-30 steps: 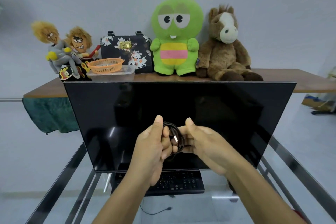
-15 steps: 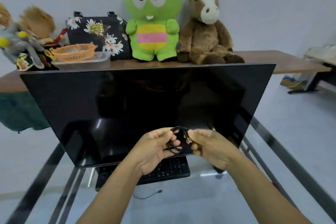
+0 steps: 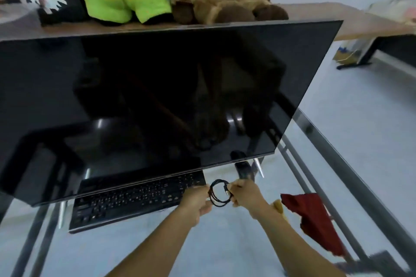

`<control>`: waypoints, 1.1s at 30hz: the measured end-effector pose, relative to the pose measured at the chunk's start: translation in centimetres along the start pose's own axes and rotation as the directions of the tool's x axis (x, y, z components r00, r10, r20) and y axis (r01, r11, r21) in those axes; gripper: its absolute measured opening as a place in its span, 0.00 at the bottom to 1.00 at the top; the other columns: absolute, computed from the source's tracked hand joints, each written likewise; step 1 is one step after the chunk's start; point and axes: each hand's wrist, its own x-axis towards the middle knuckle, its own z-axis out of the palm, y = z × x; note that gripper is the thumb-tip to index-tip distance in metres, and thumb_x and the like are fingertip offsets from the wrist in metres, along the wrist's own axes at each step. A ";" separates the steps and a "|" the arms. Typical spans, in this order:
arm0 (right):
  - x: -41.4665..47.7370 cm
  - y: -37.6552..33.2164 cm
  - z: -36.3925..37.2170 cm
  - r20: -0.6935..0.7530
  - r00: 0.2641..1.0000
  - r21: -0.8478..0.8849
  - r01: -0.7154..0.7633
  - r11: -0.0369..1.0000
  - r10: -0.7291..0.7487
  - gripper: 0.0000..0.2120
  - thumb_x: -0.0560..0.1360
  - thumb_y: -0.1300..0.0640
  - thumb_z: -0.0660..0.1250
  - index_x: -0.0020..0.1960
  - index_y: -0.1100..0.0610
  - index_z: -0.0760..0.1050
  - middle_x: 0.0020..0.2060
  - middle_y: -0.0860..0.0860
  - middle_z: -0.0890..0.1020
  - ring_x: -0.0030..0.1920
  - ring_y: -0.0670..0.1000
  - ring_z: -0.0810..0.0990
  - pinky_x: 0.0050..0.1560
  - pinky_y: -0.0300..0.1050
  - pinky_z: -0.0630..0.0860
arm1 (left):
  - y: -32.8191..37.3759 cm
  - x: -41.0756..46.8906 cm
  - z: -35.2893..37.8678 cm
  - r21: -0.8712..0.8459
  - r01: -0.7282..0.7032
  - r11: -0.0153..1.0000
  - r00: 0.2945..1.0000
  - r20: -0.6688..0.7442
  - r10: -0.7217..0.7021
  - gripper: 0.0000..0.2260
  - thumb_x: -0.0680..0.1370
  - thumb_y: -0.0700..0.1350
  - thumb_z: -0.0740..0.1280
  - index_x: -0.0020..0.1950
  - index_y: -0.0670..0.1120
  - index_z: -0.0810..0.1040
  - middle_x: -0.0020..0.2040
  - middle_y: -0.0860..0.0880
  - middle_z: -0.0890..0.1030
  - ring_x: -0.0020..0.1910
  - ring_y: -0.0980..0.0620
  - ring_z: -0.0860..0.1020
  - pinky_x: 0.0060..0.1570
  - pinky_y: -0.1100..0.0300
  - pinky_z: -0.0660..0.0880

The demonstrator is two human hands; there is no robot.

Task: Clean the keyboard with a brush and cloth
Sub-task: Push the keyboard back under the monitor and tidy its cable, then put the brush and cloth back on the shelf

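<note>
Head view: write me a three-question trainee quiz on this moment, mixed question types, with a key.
1. True or false: the coiled black cable lies on the keyboard.
2. The red cloth lies: A) left of the keyboard; B) right of the right hand; C) over the keys.
3. Fill in: the keyboard's far edge is hidden behind the dark ____.
Key: 1 false, the left hand and right hand hold it between them; 2 B; 3 monitor.

Coiled black cable (image 3: 219, 194) in grip of left hand (image 3: 198, 199) and right hand (image 3: 244, 193) — just beside keyboard (image 3: 135, 200); red cloth (image 3: 315, 218) near.
</note>
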 end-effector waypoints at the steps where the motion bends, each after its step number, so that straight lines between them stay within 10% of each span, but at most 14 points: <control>1: 0.8 0.3 0.0 -0.010 1.000 0.003 -0.016 1.000 0.016 0.12 0.79 0.65 0.62 0.38 0.58 0.74 0.28 0.51 0.79 0.24 0.46 0.76 0.27 0.38 0.74 | -0.3 0.7 0.5 -0.017 0.034 0.999 0.999 -0.007 -0.034 0.07 0.80 0.44 0.64 0.54 0.43 0.77 0.53 0.43 0.80 0.43 0.47 0.78 0.37 0.58 0.76; 8: 5.4 1.4 0.7 -0.057 0.949 -0.522 0.238 0.819 -0.311 0.07 0.78 0.67 0.61 0.49 0.68 0.77 0.44 0.63 0.82 0.45 0.60 0.81 0.46 0.47 0.75 | -1.0 4.0 3.5 -0.120 0.105 0.987 0.993 -0.038 -0.110 0.10 0.81 0.40 0.60 0.60 0.39 0.73 0.53 0.42 0.78 0.49 0.44 0.79 0.48 0.53 0.75; 21: 6.2 2.3 1.8 0.042 0.934 -0.703 0.280 0.654 -0.354 0.24 0.75 0.69 0.59 0.71 0.63 0.64 0.62 0.60 0.69 0.60 0.58 0.70 0.57 0.43 0.71 | 0.5 6.1 5.6 -0.043 0.042 0.998 0.986 -0.157 -0.048 0.07 0.80 0.38 0.58 0.57 0.41 0.72 0.41 0.49 0.72 0.39 0.53 0.70 0.50 0.55 0.69; 27: 6.5 2.7 2.3 0.032 0.919 -0.758 0.278 0.591 -0.392 0.21 0.77 0.67 0.61 0.69 0.64 0.66 0.62 0.61 0.68 0.58 0.57 0.71 0.54 0.43 0.74 | 0.2 5.3 5.9 0.130 -0.006 0.992 0.994 -0.109 0.020 0.22 0.80 0.40 0.58 0.75 0.43 0.62 0.69 0.45 0.69 0.64 0.46 0.70 0.67 0.48 0.68; 33: 6.4 4.2 0.8 0.038 0.878 -0.706 0.362 0.609 -0.477 0.21 0.76 0.66 0.60 0.69 0.63 0.67 0.61 0.59 0.72 0.58 0.54 0.72 0.52 0.38 0.74 | -0.2 4.4 5.5 0.151 -0.044 0.988 0.993 -0.103 0.059 0.22 0.81 0.43 0.59 0.76 0.46 0.61 0.73 0.48 0.66 0.69 0.44 0.68 0.69 0.49 0.66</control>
